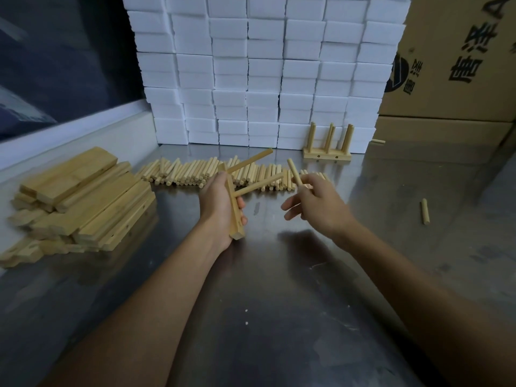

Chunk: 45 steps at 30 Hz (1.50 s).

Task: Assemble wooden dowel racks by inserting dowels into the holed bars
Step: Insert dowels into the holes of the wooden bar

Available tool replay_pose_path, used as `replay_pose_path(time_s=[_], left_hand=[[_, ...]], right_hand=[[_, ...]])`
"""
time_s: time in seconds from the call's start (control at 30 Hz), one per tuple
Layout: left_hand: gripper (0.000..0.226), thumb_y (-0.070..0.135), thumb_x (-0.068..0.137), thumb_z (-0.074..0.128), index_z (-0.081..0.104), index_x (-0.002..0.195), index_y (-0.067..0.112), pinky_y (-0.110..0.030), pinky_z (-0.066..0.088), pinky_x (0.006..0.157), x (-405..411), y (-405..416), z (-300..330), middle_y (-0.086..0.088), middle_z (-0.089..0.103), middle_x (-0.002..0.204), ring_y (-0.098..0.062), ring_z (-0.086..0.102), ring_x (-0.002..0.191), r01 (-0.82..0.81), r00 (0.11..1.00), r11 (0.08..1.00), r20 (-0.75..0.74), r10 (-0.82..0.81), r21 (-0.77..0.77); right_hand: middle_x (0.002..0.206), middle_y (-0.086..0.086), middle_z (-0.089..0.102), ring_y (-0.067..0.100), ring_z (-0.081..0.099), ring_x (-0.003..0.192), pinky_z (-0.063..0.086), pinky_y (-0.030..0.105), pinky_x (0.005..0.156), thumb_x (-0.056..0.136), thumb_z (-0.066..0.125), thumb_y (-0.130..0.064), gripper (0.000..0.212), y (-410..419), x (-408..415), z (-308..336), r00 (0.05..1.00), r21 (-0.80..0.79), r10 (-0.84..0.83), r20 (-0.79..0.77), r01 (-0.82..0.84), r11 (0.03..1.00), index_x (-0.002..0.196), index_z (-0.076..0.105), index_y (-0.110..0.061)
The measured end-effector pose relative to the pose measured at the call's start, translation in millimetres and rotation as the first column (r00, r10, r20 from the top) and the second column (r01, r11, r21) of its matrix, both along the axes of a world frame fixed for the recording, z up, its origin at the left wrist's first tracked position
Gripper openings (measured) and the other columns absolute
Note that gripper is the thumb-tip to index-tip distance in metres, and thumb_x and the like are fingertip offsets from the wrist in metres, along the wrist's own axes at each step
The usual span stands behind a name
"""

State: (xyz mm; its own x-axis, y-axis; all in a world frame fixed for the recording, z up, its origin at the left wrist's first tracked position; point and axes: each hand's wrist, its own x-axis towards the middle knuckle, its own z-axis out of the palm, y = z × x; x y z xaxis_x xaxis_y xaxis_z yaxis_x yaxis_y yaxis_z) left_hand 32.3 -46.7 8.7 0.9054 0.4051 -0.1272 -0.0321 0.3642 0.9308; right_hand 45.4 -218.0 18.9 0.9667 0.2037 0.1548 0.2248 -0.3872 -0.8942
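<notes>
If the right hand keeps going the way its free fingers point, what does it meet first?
The right hand, pinching a dowel, points its free fingers left toward the bar that the left hand grips. It would likely meet that bar or its lower inserted dowel first; depth is unclear.

the dowels, the holed bars stacked left of them and the finished rack behind them are all pale yellow wood. the counter is grey, shiny steel with small white specks. behind the dowels the stacked boxes are plain white; right of these, a brown carton bears black printed characters.
</notes>
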Motion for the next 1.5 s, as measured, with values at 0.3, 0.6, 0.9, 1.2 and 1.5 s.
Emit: replay_pose_path(time_s=[0.3,0.6,0.9,1.2,1.5], left_hand=[[0.036,0.037,0.104,0.039,0.060,0.110,0.009,-0.020,0.034,0.035,-1,4,1,-0.002,0.048,0.047,-0.012,0.041,0.035,0.040,0.999,0.993,-0.029,-0.044,-0.109],[0.026,0.022,0.093,0.032,0.052,0.081,0.008,-0.019,0.031,0.034,-4,3,4,-0.005,0.043,0.048,-0.016,0.036,0.036,0.089,0.996,0.968,0.011,-0.089,-0.233],[0.030,0.024,0.107,0.032,0.057,0.104,0.008,-0.019,0.037,0.037,-6,-2,8,-0.007,0.054,0.064,-0.014,0.043,0.042,0.214,0.977,0.902,0.058,-0.207,-0.374],[0.032,0.022,0.101,0.031,0.054,0.112,0.003,-0.020,0.035,0.037,-8,-1,7,-0.005,0.047,0.057,-0.014,0.040,0.041,0.236,0.971,0.909,0.057,-0.231,-0.343],[0.030,0.031,0.105,0.037,0.055,0.106,0.007,-0.020,0.035,0.040,-8,-1,4,-0.002,0.044,0.057,-0.014,0.039,0.044,0.258,0.966,0.931,0.071,-0.248,-0.257]], right_hand=[[0.081,0.005,0.067,0.014,0.071,0.075,0.058,0.035,0.072,0.100,0.037,0.000,0.048,-1,-12,-6,0.999,0.080,0.040,-0.025,-0.038,0.996,0.142,0.037,-0.024],[0.077,-0.002,0.051,0.007,0.048,0.066,0.043,0.020,0.053,0.105,0.037,-0.035,0.028,4,-12,-12,0.968,0.077,-0.112,0.226,0.097,0.992,0.101,0.054,-0.015],[0.075,0.001,0.057,0.001,0.045,0.052,0.039,0.017,0.045,0.104,0.042,-0.025,0.011,2,-10,-16,0.959,0.194,-0.164,0.230,0.120,0.974,0.104,0.053,-0.023],[0.068,-0.001,0.056,0.002,0.043,0.050,0.040,0.022,0.046,0.102,0.047,-0.027,0.009,1,-11,-17,0.969,0.202,-0.148,0.196,0.108,0.973,0.097,0.055,-0.027],[0.067,0.002,0.056,0.001,0.042,0.043,0.036,0.017,0.039,0.100,0.051,-0.022,0.011,2,-14,-15,0.967,0.219,-0.168,0.193,0.125,0.968,0.109,0.055,-0.025]])
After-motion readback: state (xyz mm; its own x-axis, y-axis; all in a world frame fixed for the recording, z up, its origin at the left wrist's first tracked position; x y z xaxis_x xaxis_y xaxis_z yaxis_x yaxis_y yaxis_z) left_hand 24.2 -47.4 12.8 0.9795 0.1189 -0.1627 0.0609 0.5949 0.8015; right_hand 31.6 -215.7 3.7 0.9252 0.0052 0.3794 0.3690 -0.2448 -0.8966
